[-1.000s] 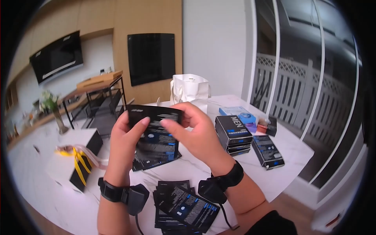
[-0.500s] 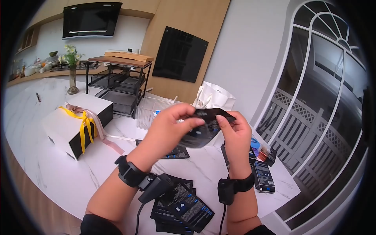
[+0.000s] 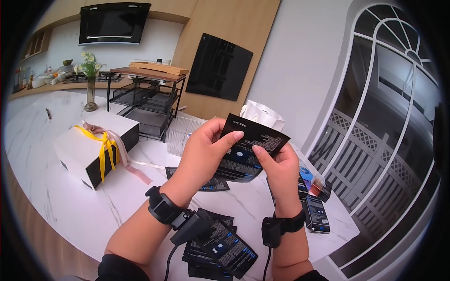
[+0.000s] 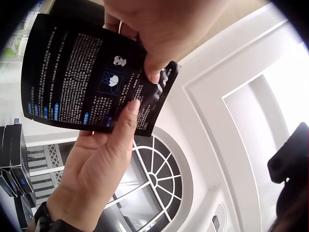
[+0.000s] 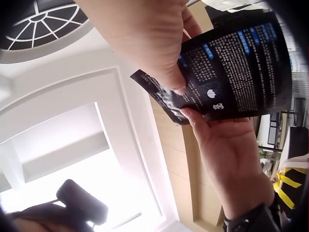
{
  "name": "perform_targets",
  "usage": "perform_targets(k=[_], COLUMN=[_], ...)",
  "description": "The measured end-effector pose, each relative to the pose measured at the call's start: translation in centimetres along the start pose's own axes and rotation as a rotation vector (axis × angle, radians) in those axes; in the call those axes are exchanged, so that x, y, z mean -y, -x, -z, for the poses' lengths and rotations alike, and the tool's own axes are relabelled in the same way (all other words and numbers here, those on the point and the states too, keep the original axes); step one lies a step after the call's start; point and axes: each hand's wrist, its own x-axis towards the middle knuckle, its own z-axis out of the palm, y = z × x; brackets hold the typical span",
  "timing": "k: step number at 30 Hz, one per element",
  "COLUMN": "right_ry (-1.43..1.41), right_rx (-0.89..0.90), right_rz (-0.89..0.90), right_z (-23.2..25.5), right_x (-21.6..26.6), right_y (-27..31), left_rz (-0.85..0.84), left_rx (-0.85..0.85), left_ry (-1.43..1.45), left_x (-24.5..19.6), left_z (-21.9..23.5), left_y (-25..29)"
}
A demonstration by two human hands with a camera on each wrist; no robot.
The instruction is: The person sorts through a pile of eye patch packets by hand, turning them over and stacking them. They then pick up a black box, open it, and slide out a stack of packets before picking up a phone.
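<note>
A black printed sachet (image 3: 258, 133) is held up over the table between both hands, its text side toward the head camera. My left hand (image 3: 204, 147) pinches its left edge, thumb on the front and fingers behind. My right hand (image 3: 280, 173) grips the right edge the same way. In the left wrist view, both thumbs press the sachet (image 4: 67, 72) near one end, where its surface is crinkled and shiny. Below my wrists lies a loose pile of similar sachets (image 3: 232, 250). More sachets (image 3: 218, 183) lie behind the left forearm, partly hidden.
Black boxes (image 3: 318, 215) stand at the right, partly behind my right hand, with a blue package (image 3: 305, 173) beyond. A white box (image 3: 77, 150) with yellow ribbon (image 3: 107, 150) sits left. Farther back are a clear ribbed basket (image 3: 177, 136), a drawer rack (image 3: 150, 122) and a white bag (image 3: 267, 114).
The head view has turned. Half a second ago the sachet was tilted, bent and blurred; now it stands flatter, facing the head camera. Both hands have kept hold of it.
</note>
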Motion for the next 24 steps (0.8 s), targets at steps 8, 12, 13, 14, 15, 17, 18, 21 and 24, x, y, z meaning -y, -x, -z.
perform_targets(k=[8, 12, 13, 14, 15, 17, 18, 21, 24], right_ry=[-0.018, 0.065, 0.151, 0.102, 0.102, 0.037, 0.028, -0.014, -0.073], right_rx=[-0.087, 0.018, 0.052, -0.001, -0.003, -0.112, -0.105, -0.114, -0.011], right_rz=[0.004, 0.028, 0.079, 0.06, 0.061, 0.036, 0.037, 0.007, -0.001], right_z=[-0.3, -0.3, -0.2, -0.2, -0.1, 0.6, 0.8, 0.5, -0.2], right_x=[0.0, 0.4, 0.4, 0.3, 0.1, -0.2, -0.2, 0.2, 1.0], right_y=[0.0, 0.4, 0.4, 0.4, 0.3, -0.3, -0.4, -0.2, 0.4], left_rz=[-0.066, 0.006, -0.009, -0.009, 0.018, 0.043, 0.011, -0.02, 0.005], left_rx=[-0.024, -0.007, -0.016, -0.015, 0.013, 0.042, 0.076, 0.098, -0.007], left_ry=[-0.008, -0.12, -0.121, -0.122, -0.132, -0.143, -0.171, -0.212, -0.186], left_x=[1.0, 0.6, 0.4, 0.2, 0.1, 0.1, 0.2, 0.3, -0.2], left_z=[-0.2, 0.6, 0.5, 0.5, 0.4, 0.1, -0.4, -0.3, 0.6], left_y=[-0.2, -0.2, -0.1, -0.1, 0.0, 0.2, 0.4, 0.4, -0.1])
